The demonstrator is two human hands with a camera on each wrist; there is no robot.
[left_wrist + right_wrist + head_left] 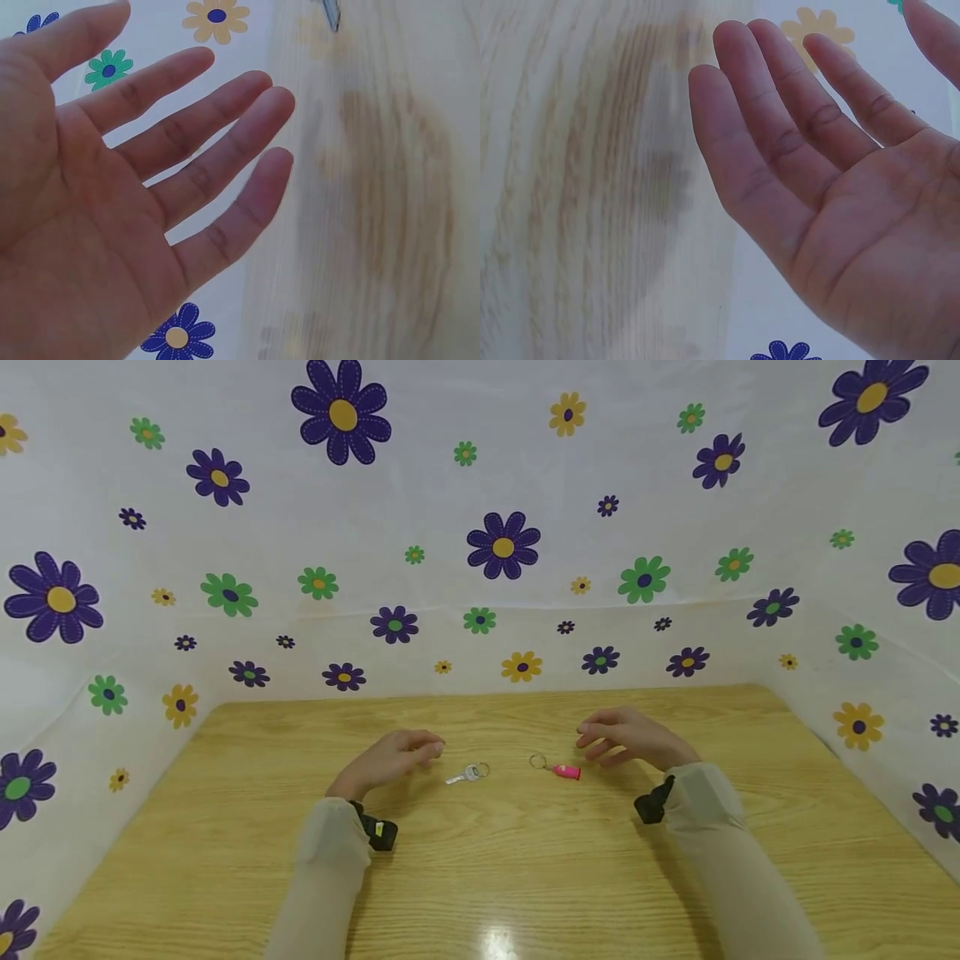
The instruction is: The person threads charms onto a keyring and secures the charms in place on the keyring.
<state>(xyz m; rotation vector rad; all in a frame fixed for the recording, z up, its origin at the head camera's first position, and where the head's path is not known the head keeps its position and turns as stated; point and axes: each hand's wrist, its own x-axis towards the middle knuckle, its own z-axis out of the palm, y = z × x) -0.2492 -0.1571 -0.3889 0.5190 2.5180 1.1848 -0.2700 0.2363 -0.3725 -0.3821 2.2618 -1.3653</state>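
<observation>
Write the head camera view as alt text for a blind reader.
A person's empty left hand is beside a silver key, the empty right hand beside a pink keychain, both items lying apart on a wooden table. White flower-printed sheeting rises behind.

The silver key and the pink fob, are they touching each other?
Apart. The head view shows a clear gap, with bare table between the silver key and the pink fob.

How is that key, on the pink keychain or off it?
Off: the key lies apart from the pink keychain, with wooden table showing between them.
</observation>
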